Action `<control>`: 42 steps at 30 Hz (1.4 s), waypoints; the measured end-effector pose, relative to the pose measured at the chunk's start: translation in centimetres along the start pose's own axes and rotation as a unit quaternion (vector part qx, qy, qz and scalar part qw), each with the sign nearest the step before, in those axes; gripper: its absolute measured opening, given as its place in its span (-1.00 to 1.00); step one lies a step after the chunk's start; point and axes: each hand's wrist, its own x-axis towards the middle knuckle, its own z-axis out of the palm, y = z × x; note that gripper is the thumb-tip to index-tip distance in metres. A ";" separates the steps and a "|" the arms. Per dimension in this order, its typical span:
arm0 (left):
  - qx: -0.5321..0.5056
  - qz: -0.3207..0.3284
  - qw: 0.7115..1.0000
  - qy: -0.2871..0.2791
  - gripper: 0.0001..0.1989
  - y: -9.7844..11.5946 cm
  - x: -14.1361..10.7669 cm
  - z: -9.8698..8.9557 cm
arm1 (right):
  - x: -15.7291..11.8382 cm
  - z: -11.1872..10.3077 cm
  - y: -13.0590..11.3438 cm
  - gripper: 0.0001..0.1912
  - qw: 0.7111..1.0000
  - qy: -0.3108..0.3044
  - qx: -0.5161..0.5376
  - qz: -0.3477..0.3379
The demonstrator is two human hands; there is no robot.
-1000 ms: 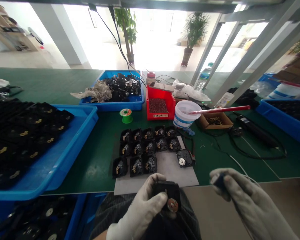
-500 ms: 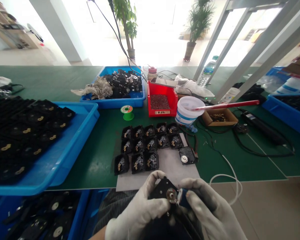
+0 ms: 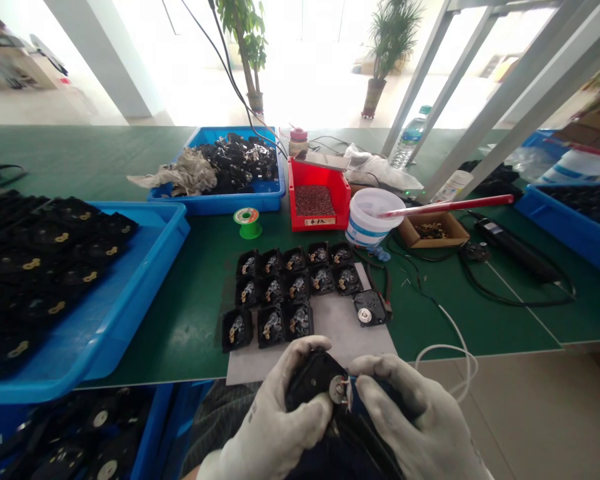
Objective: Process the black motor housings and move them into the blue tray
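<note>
I have the left hand curled around a black case, thumb across the near face and fingers behind its far edge, so the grip is closed on it. The case sits tilted above the lap, just short of the bench edge, with a silvery disc showing on its right side. My right hand is bent in close beside it, thumb and fingers pinched on a blue piece that I can barely make out behind the glove; its pale edge comes right up by the disc, though whether the two touch I cannot tell. Both gloves are white, with grey smudges on the right fingers. Ahead of them lies a grey sheet, with thirteen filled cases set in three rows on and beside it, and a lone unit with a white wheel near its right edge. Behind the rows I see a green spool, a red bin of small brown bits, a white tub with a red stick leaning out of it, and a small carton of brassy parts. A blue tray stacked with black units stands at the left, and a loop of white cable hangs past the bench edge at the right.
</note>
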 end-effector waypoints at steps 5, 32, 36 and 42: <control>-0.004 -0.003 1.000 0.000 -0.46 0.1 -0.2 0.2 | 0.3 -0.3 0.3 -0.75 0.999 -0.022 -0.030 -0.004; 0.218 0.108 0.970 -0.026 -0.18 -0.1 -0.4 -1.6 | -0.1 0.2 0.0 -0.21 0.987 -0.032 0.038 0.153; 0.206 0.139 0.968 -0.020 -0.24 1.0 -0.4 -0.7 | 0.0 0.1 -0.1 -0.21 0.985 -0.044 0.032 0.163; 0.160 0.132 0.977 -0.043 -0.30 2.2 -0.5 0.4 | -0.3 -1.4 2.2 -0.06 0.981 -0.118 -0.010 0.157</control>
